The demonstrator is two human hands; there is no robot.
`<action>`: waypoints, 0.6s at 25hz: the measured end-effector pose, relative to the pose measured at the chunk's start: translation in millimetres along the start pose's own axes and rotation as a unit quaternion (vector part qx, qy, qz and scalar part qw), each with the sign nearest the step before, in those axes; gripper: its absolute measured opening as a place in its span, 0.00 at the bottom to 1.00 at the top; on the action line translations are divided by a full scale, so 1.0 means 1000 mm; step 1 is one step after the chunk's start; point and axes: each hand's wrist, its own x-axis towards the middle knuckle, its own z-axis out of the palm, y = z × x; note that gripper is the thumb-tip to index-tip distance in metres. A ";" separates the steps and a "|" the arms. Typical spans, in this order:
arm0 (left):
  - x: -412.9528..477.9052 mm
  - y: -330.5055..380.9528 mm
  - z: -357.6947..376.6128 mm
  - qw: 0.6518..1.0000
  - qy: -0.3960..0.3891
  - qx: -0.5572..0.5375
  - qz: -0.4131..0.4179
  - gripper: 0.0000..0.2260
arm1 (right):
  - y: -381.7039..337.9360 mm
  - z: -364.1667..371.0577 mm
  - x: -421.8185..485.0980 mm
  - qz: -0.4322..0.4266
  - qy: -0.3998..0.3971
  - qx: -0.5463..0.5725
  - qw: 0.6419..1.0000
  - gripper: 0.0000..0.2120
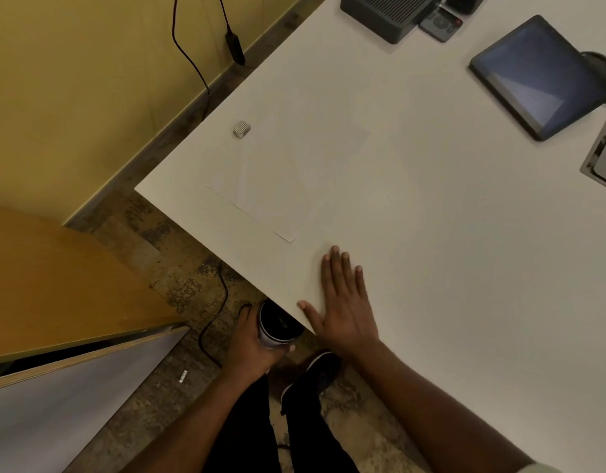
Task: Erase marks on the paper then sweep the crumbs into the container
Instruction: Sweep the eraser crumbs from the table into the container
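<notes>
Right hand point(342, 302) lies flat, fingers spread, at the table point(431, 216) near edge; left hand point(250, 343) grips the container point(277, 327) just under it. Paper point(287, 179) looks clean, eraser point(242, 129) parked far-left. I judge sweeping underway; crumbs too small to see.

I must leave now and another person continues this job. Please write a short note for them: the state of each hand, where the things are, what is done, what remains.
Left hand: holds the container just under the table edge.
Right hand: flat and open on the table beside that edge.
Paper: on the table, no marks visible. Eraser: lies at its far corner.
Done: erasing, apparently.
Left: sweep the crumbs into the container; crumbs too small to see.
</notes>
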 end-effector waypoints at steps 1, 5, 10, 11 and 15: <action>0.001 -0.002 0.001 1.000 -0.001 -0.001 -0.001 0.44 | 0.008 -0.004 0.015 0.010 0.003 -0.012 1.000 0.42; 0.003 -0.007 0.000 1.000 0.006 -0.001 0.002 0.45 | 0.005 -0.004 0.032 -0.012 -0.009 -0.012 1.000 0.44; 0.004 -0.004 -0.001 0.999 0.008 0.030 0.019 0.37 | -0.039 0.018 -0.033 -0.177 -0.066 0.013 0.982 0.43; 0.005 -0.004 -0.001 0.999 0.008 0.025 0.019 0.37 | -0.040 0.019 -0.039 -0.182 -0.061 0.012 0.981 0.43; 0.005 -0.002 -0.001 1.000 0.009 0.005 0.009 0.41 | 0.004 0.004 -0.020 -0.002 0.018 0.009 1.000 0.42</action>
